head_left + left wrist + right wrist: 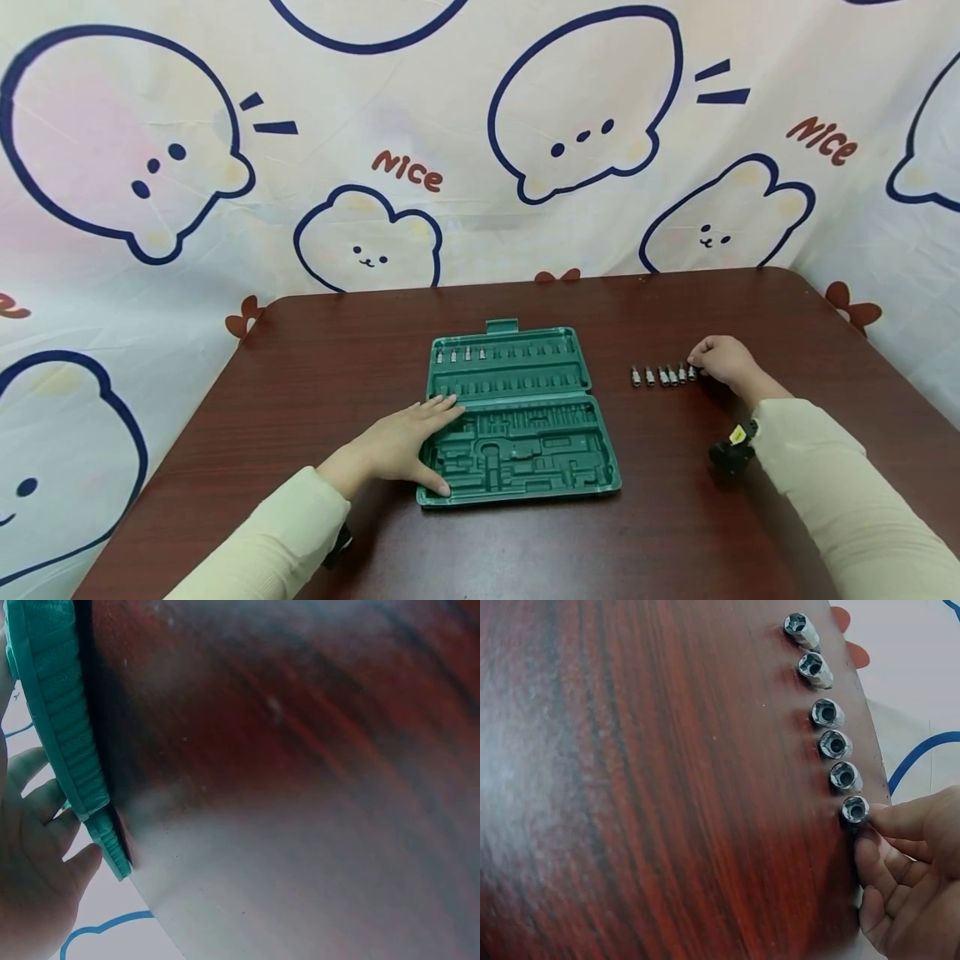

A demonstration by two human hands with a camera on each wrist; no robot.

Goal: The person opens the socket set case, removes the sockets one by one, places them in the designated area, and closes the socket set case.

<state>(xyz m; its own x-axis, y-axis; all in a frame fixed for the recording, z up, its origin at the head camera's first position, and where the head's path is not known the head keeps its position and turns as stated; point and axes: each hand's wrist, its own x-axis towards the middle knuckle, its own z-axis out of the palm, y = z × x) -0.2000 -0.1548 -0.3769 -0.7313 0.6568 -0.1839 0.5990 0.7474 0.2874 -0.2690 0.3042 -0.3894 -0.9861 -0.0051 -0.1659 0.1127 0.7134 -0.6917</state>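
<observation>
An opened green plastic socket-set case [525, 408] lies on the table, its moulded slots facing up. Several small metal sockets [468, 354] sit at the left end of its top row. My left hand [401, 442] rests on the case's left edge, fingers spread and thumb near the front corner; the left wrist view has this hand beside the case's ribbed side. To the right of the case, several more sockets [827, 712] stretch in a row on the tabletop. At the row's right end, my right hand [723, 360] pinches the last socket [855, 811] between thumb and finger.
The dark red-brown wooden table [337, 350] has rounded far corners. Behind it and at the sides hangs a pale cloth [465, 233] printed with blue-outlined cartoon figures. A black wrist device [731, 454] hangs below the right sleeve.
</observation>
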